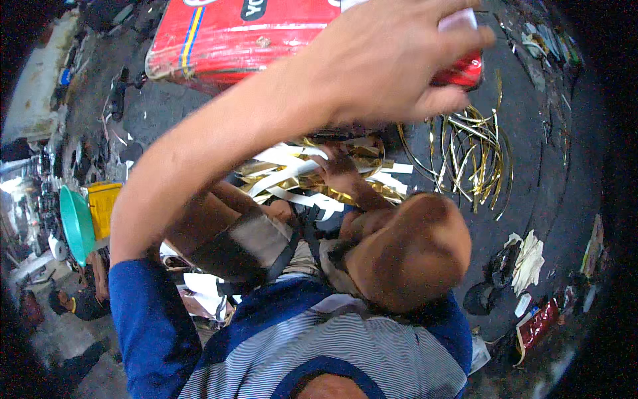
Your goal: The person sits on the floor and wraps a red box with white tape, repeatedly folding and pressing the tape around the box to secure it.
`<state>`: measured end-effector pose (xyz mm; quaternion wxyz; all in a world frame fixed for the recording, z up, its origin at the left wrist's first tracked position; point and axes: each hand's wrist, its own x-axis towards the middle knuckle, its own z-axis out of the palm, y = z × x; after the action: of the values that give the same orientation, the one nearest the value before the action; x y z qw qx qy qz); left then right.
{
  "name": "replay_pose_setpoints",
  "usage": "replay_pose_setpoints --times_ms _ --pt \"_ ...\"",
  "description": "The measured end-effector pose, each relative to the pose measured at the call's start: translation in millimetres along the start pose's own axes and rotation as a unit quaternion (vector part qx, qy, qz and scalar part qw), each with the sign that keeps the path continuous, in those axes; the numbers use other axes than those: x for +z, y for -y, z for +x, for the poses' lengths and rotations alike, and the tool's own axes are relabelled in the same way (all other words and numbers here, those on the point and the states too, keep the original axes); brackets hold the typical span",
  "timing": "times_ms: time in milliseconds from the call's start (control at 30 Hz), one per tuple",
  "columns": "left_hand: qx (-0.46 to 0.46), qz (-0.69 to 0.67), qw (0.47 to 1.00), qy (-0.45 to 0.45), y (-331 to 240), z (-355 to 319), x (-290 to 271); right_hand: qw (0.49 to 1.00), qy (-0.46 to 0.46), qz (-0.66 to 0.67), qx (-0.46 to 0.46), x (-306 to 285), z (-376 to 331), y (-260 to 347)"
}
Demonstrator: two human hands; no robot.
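Observation:
My left hand (405, 63) reaches across, above a red wrapped package (232, 50) at the far side. Its fingers are spread and slightly blurred, with a small white patch (458, 21) between them; whether that is a loose piece or part of the package, I cannot tell. Lower down, my right hand (339, 171) is bent closed at a heap of white and gold strips (292, 174), with a white strip at its fingertips. My raised knee (415, 253) hides part of the right arm. To the right of the heap lies a loose coil of thin gold strips (475, 156).
At the left stand a green basin (76, 225) and a yellow container (104, 207). Another person (83, 296) is at the lower left. Pale crumpled cloth (528, 261) and a dark red packet (538, 329) lie on the dark floor at right, among scattered scraps.

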<state>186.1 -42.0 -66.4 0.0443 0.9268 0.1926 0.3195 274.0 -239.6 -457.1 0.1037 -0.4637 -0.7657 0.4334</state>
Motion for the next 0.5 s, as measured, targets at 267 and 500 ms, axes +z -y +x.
replay_pose_setpoints --times_ms 267,500 --pt "-0.100 -0.142 0.976 0.133 -73 -103 -35 0.987 0.083 0.117 -0.073 -89 30 49" --pt "-0.458 -0.596 0.637 0.170 -81 -145 -5 0.957 0.145 0.109 -0.227 -343 -18 208"
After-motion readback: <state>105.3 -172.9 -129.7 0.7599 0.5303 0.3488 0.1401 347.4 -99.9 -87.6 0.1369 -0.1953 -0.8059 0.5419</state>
